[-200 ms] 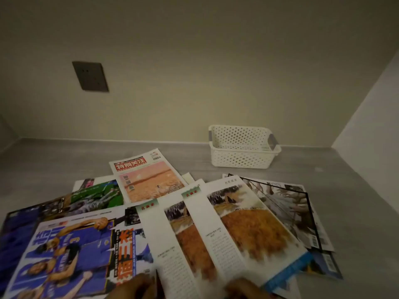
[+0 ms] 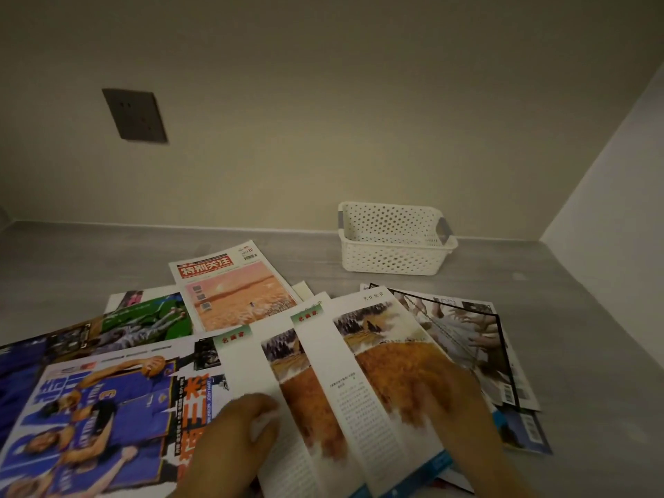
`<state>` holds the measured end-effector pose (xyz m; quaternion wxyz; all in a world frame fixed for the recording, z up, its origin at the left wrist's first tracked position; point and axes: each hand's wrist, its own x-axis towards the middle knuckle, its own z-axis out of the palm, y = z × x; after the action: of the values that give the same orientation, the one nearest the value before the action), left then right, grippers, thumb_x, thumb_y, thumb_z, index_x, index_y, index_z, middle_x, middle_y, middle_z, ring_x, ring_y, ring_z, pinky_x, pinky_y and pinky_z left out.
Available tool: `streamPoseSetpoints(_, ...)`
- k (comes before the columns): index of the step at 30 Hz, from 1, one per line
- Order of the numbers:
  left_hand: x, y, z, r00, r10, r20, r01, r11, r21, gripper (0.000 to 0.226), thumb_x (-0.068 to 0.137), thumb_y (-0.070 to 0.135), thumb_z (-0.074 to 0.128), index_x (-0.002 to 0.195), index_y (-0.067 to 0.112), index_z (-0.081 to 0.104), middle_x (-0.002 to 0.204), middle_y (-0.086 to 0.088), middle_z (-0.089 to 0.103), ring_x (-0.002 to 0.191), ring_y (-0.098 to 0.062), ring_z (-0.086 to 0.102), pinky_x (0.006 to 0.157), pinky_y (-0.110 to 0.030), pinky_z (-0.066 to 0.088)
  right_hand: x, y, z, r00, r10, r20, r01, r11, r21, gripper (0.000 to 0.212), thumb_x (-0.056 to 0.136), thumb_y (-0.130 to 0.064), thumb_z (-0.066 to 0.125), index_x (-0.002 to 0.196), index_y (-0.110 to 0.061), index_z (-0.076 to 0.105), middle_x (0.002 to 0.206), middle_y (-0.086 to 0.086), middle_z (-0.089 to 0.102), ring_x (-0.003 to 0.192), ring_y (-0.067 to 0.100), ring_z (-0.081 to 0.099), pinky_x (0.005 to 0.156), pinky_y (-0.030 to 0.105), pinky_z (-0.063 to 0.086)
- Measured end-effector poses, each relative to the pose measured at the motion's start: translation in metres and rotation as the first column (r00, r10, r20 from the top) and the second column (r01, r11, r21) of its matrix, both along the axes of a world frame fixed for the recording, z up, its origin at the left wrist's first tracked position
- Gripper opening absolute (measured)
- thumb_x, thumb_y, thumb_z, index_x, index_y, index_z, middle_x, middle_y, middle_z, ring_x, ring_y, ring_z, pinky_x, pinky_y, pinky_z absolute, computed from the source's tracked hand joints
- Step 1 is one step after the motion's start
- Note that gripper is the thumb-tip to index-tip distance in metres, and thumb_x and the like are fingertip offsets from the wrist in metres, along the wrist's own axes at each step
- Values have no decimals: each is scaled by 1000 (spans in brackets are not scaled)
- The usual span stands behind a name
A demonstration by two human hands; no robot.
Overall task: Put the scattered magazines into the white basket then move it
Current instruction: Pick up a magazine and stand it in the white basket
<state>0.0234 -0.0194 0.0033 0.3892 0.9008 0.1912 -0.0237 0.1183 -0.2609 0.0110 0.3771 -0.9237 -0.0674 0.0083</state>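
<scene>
Beige wall [image 2: 323, 102] fills most of what I see from where I stand, meeting a grey wood-grain surface [image 2: 90, 253] below and a white side panel [image 2: 618, 174] on the right.

Spread across the near part of that surface are the magazines, overlapping in a loose fan. Biggest is the basketball magazine [image 2: 100, 418] at the near left, its blue-shirted players facing up. Beside it lie two copies showing the same golden landscape painting: the left landscape magazine [image 2: 298, 389] is partly covered by the right landscape magazine [image 2: 381, 354]. Behind them sits the red-title magazine [image 2: 237, 292] with a pink-orange sunset cover. To its left is a green-photo magazine [image 2: 151, 318], tucked under its neighbours. On the right a magazine with reaching hands [image 2: 463, 325] pokes out from under the right landscape copy.

None of them is in the white basket [image 2: 391, 260]. It stands apart from the pile, back against the wall toward the right, perforated sides upright.

The person's right hand [image 2: 452, 407] lies flat on the right landscape magazine, fingers spread and straight, somewhat blurred. Their left hand [image 2: 237, 436] sits on the lower left of the left landscape magazine with fingers curled. I cannot tell whether it has hold of the page or only rests there.

Smallest is a dark socket plate [image 2: 134, 115] on the wall, upper left.
</scene>
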Motion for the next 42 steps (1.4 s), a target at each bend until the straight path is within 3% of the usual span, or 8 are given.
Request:
streamPoseSetpoints(3, 27, -10, -10, 993, -120, -2, 119, 979, 164, 54, 85, 40, 51, 133, 27, 32, 142, 3, 39, 129, -15, 36, 110, -29, 27, 35, -7, -7, 998, -16, -68, 0, 973, -232, 57, 87, -32, 52, 136, -15, 27, 149, 9, 27, 137, 24, 21, 112, 37, 17)
streamPoseSetpoints(11, 69, -48, -27, 988, -101, -119, 126, 968, 217, 78, 80, 64, 36, 141, 26, 7, 152, 5, 17, 141, -15, 9, 115, -42, 1, 49, -3, -47, 995, -51, -86, 4, 880, -475, 68, 88, -56, 28, 142, -23, 2, 155, 2, 4, 142, 21, 4, 116, 40, 1)
streamPoseSetpoints(18, 83, -58, -18, 992, 117, -46, -123, 976, -182, 76, 80, 35, 60, 141, 22, 16, 150, -1, 25, 135, -24, 28, 115, -42, 18, 48, -3, -47, 991, -121, -57, 100, 953, -287, 71, 83, -50, 49, 139, -22, 17, 150, 3, 20, 138, 23, 17, 114, 39, 10)
streamPoseSetpoints(22, 87, -52, -8, 978, 206, 12, -155, 771, -617, 77, 77, -2, 62, 139, 16, 20, 140, -12, 41, 119, -26, 46, 97, -37, 39, 55, -1, -30, 954, -272, -129, 285, 953, 98, 55, 81, -14, 59, 132, -19, 37, 129, 13, 50, 117, 32, 46, 100, 46, 38)
streamPoseSetpoints(26, 95, -49, -1, 952, 308, -1, -249, 770, -588, 79, 75, -14, 55, 139, 11, 17, 128, -18, 51, 116, -35, 50, 96, -44, 41, 75, -15, 3, 921, -185, -343, 315, 872, 375, 42, 79, -1, 55, 112, -25, 58, 84, -3, 65, 68, 14, 61, 53, 23, 45)
streamPoseSetpoints(30, 100, -48, 3, 950, 300, -82, -274, 684, -676, 64, 77, -15, 51, 134, 10, 34, 120, -19, 57, 113, -37, 53, 99, -50, 41, 91, -30, 27, 885, 120, -450, 58, 931, 361, 25, 75, -5, 63, 83, -27, 73, 83, 0, 74, 78, 19, 70, 67, 30, 53)
streamPoseSetpoints(35, 112, -40, 22, 949, 286, -131, -280, 576, -768, 28, 79, -14, 52, 98, 4, 62, 98, -18, 66, 99, -38, 60, 96, -55, 44, 108, -33, 46, 892, 87, -444, 114, 906, 407, 20, 71, 0, 66, 77, -19, 71, 69, -1, 75, 63, 20, 71, 50, 24, 53)
streamPoseSetpoints(42, 176, -19, 90, 944, 204, 259, -25, 827, -562, 23, 83, -4, 51, 74, 17, 47, 83, -1, 61, 88, -27, 61, 65, -30, 52, 156, -25, 119, 989, 85, -117, -38, 934, 355, 27, 78, 5, 58, 71, -21, 57, 79, 5, 62, 70, 15, 57, 63, 26, 46)
